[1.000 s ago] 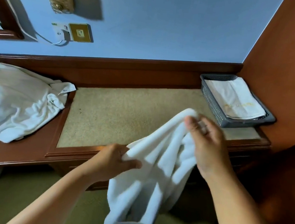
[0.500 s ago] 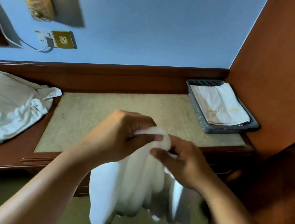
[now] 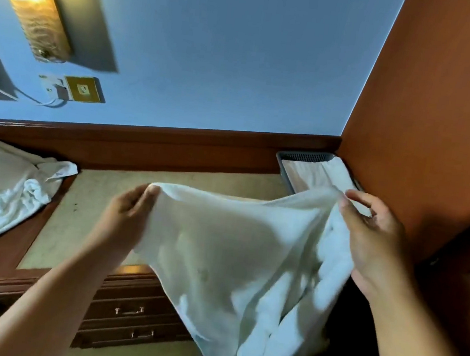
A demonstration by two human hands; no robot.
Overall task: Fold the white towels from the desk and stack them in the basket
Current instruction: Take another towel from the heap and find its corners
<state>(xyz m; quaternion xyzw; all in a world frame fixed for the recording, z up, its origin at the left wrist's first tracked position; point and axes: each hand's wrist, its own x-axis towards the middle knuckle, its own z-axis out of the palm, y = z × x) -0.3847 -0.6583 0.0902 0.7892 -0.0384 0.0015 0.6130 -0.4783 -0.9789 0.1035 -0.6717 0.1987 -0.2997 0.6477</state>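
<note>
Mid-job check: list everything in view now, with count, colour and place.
desk: one, brown wood, beige top
held towel: one, white, spread in the air before the desk
towel pile: one heap, white, desk's left end
basket: one, grey, desk's far right corner
folded towel: at least one, white, inside basket
drawer handles: two, metal, desk front
wall lamp: one, lit yellow, upper left wall
socket plate: one, gold, wall below lamp
plug: one, white, left of socket plate
left hand: one, pinches held towel's left corner
right hand: one, grips held towel's right edge
</note>
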